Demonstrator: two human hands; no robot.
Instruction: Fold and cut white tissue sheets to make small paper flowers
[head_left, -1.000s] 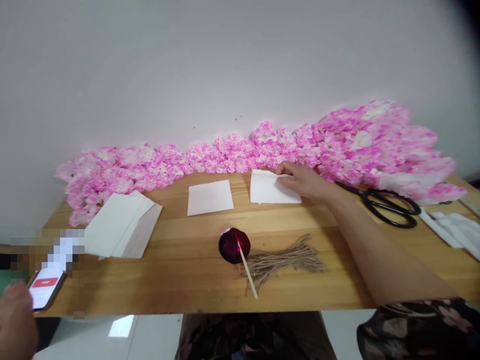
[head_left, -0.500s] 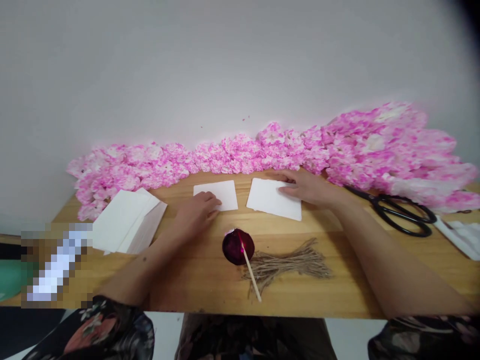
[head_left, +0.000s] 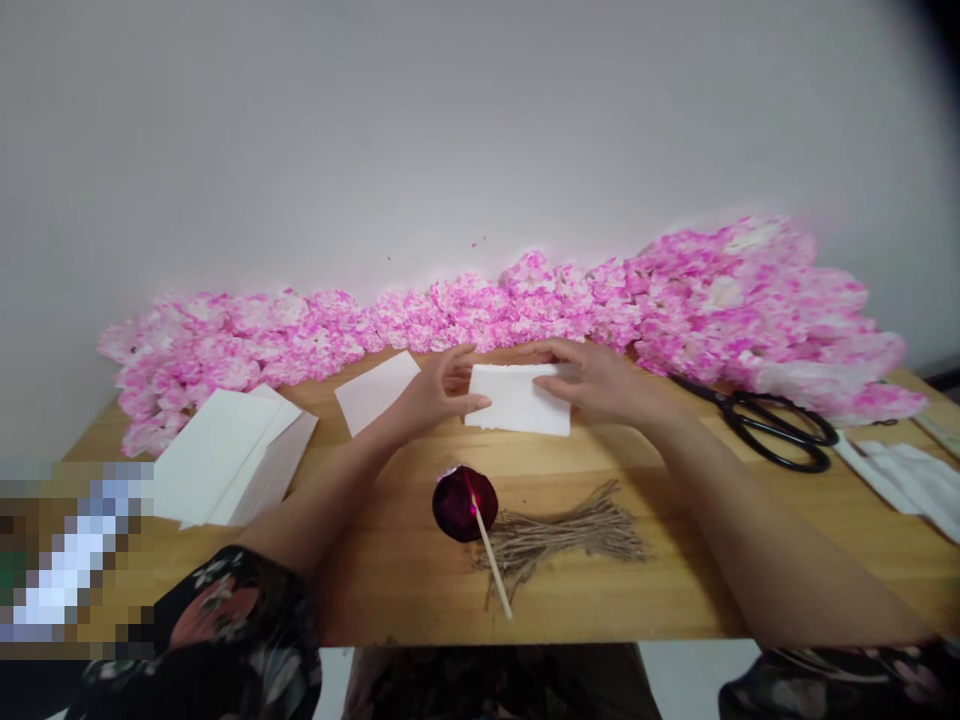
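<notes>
A white rectangular piece of paper [head_left: 516,402], perhaps several sheets together, is between my two hands over the wooden table. My right hand [head_left: 600,382] grips its right side, thumb on the front and fingers behind the far edge. At the left edge, my left hand [head_left: 437,392] has its thumb over the paper and its fingers curled behind. A second white paper [head_left: 373,392] lies flat just left of my left hand. Nearer to me is a small round dish of dark magenta liquid [head_left: 459,508], with a thin wooden stick [head_left: 495,570] leaning in it.
Pink-and-white paper flowers [head_left: 480,312] line the back against the wall. A pile of white paper [head_left: 217,455] sits at left. Thin brown stems [head_left: 574,530] lie beside the dish. Black-handled scissors [head_left: 780,430] and folded white material [head_left: 900,475] are at right.
My left hand has left the left paper and moved right to the other paper's edge. That paper now sits squarer between both hands, while the left one lies more tilted.
</notes>
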